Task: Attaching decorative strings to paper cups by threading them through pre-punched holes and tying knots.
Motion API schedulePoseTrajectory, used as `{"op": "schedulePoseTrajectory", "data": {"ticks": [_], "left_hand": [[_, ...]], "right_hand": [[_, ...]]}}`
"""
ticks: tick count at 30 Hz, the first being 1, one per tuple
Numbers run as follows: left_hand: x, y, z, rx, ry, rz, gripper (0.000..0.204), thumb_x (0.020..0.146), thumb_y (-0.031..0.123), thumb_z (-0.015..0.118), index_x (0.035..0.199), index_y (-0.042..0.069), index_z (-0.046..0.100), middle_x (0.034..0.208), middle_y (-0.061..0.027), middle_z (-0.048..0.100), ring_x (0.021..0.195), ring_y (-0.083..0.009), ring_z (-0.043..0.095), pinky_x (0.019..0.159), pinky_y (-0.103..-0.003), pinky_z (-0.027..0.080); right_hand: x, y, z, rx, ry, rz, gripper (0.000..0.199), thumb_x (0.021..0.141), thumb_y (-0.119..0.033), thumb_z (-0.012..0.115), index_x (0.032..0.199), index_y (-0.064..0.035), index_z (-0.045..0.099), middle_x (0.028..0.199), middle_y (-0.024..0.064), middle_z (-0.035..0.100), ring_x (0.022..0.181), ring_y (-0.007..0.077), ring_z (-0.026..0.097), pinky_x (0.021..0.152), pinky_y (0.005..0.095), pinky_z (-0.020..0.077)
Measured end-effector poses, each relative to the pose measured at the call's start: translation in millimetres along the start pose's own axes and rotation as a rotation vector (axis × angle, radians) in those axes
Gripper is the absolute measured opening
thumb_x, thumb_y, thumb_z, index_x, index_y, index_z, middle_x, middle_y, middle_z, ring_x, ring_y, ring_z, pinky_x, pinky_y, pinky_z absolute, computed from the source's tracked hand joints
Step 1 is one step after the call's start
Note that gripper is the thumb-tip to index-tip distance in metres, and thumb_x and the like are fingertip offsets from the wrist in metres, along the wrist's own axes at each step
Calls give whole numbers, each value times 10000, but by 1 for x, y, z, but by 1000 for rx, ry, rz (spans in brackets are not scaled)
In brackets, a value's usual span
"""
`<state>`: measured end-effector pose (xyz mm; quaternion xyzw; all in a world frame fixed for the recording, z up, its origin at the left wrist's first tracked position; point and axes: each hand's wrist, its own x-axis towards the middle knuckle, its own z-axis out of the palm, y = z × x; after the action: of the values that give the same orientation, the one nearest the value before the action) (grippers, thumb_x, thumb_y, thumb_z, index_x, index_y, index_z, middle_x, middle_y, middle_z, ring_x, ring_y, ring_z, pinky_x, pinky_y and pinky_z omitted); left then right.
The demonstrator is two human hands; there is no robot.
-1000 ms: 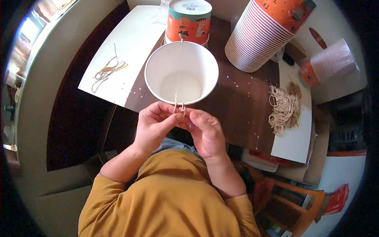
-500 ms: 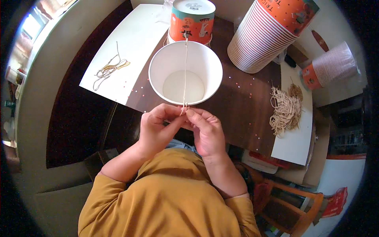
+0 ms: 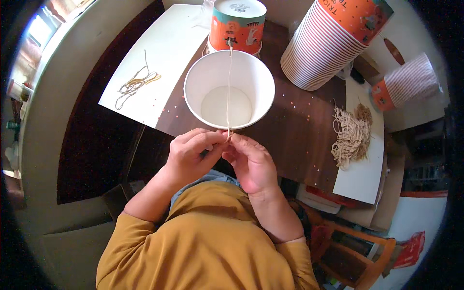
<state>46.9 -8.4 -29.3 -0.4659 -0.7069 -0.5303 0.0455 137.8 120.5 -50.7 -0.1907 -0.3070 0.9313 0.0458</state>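
A white-lined paper bucket point(image 3: 197, 82) stands upright on the brown table right in front of me, its mouth facing up. A cream cord point(image 3: 229, 92) runs across that mouth from the far rim to the near rim. At the near rim, my left hand point(image 3: 195, 152) pinches the cord's end between thumb and fingers. Beside it my right hand point(image 3: 252, 159) is closed on the same cord, fingertips almost touching those of the left. The fingers partly hide the knotted part of the cord.
Behind the bucket stands an upturned orange-and-green bucket point(image 3: 237, 31). A tall leaning stack of buckets point(image 3: 321, 48) is at the back right, with a smaller wrapped stack point(image 3: 406, 82) beyond. A bundle of cords point(image 3: 351, 135) lies right; loose cords point(image 3: 134, 86) lie left. A wooden chair point(image 3: 360, 253) stands lower right.
My fingers have shifted slightly on the cord at the near rim, and the loose strands there look drawn together. The bucket stays in place.
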Motion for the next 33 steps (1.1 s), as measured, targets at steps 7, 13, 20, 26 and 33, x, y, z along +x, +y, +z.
{"op": "schedulePoseTrajectory", "data": {"ticks": [7, 13, 20, 26, 33], "left_hand": [[0, -5, 1, 167, 23, 197, 264, 707, -23, 721, 956, 23, 644, 780, -90, 652, 612, -200, 618, 533, -287, 503], [5, 5, 0, 242, 18, 237, 212, 696, -40, 734, 879, 12, 641, 759, -103, 654, 628, -223, 634, 573, -304, 513], [5, 2, -3, 255, 12, 282, 235, 692, -18, 716, 916, 21, 656, 765, -80, 651, 652, -205, 632, 583, -296, 492], [3, 6, -8, 49, 48, 66, 169, 731, -64, 686, 873, 18, 647, 765, -90, 669, 628, -172, 641, 555, -259, 507], [4, 4, -12, 32, 40, -61, 142, 758, -58, 675, 878, 9, 642, 773, -95, 674, 663, -164, 664, 578, -246, 525]], "right_hand": [[-1, -1, 1, -3, -17, -31, 238, 923, -215, 560, 1070, -66, 671, 1001, 17, 679, 884, 96, 602, 773, 243, 430], [-5, 4, 9, -82, 76, -89, 244, 924, -210, 559, 1070, -50, 672, 1010, 29, 682, 876, 90, 602, 760, 240, 432], [2, 4, 4, 81, -30, -13, 240, 924, -230, 557, 1063, -57, 648, 1046, 39, 663, 952, 109, 586, 820, 273, 423], [8, 5, -4, 79, -28, -1, 193, 911, -222, 581, 1007, -72, 655, 967, 23, 670, 856, 101, 595, 756, 251, 442], [5, -21, -13, -396, -27, -82, 214, 902, -252, 622, 987, -59, 657, 901, 8, 661, 785, 64, 571, 695, 225, 446]]}}
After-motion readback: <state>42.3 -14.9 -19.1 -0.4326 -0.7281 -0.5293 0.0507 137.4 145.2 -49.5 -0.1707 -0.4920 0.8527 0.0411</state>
